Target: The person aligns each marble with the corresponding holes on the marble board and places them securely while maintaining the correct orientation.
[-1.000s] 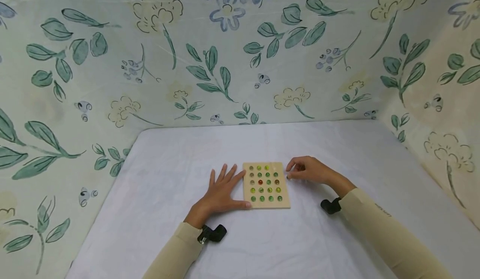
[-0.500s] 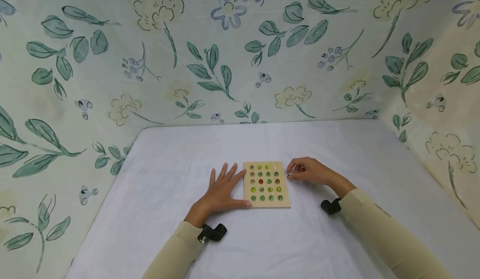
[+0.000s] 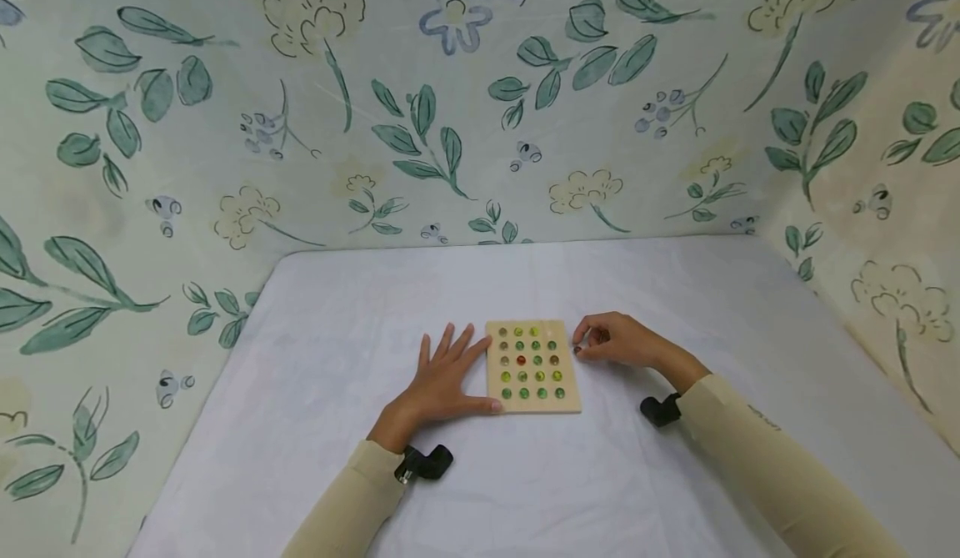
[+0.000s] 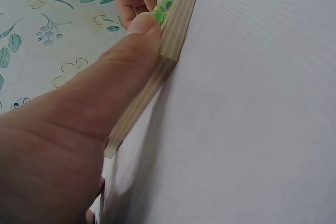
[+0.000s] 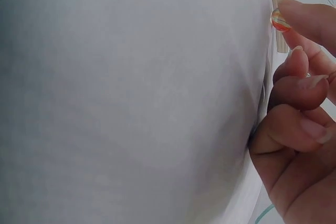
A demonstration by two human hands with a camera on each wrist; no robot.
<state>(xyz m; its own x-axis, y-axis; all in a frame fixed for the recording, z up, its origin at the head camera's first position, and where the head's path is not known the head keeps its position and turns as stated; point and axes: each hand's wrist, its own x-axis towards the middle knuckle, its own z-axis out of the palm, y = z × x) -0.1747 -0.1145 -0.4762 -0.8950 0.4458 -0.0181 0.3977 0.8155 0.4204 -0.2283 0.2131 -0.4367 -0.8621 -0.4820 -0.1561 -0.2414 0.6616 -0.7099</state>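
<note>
A square wooden board (image 3: 572,387) lies on the white cloth, with rows of green, yellow-green, brownish and clear glass marbles seated in it. One red marble (image 3: 521,360) sits near its middle; no marble shows at the far right corner. My left hand (image 3: 442,387) is spread along the board's left side, thumb at the near left corner and index fingertip higher on that edge. Just right of the board, my right hand (image 3: 618,341) pinches a clear marble with orange-red swirls (image 5: 281,20) between thumb and index finger, its other fingers curled. Green marbles (image 4: 165,2) stand above the board's surface.
A white cloth (image 3: 360,308) covers the table, slightly wrinkled near the front. Floral fabric (image 3: 450,124) hangs behind and at both sides. Each wrist wears a small black camera, one on the left (image 3: 427,463) and one on the right (image 3: 660,411).
Both hands and the board stay nearly in place. The marble at my right fingertips shows a little more now, and the head view has shifted slightly.
</note>
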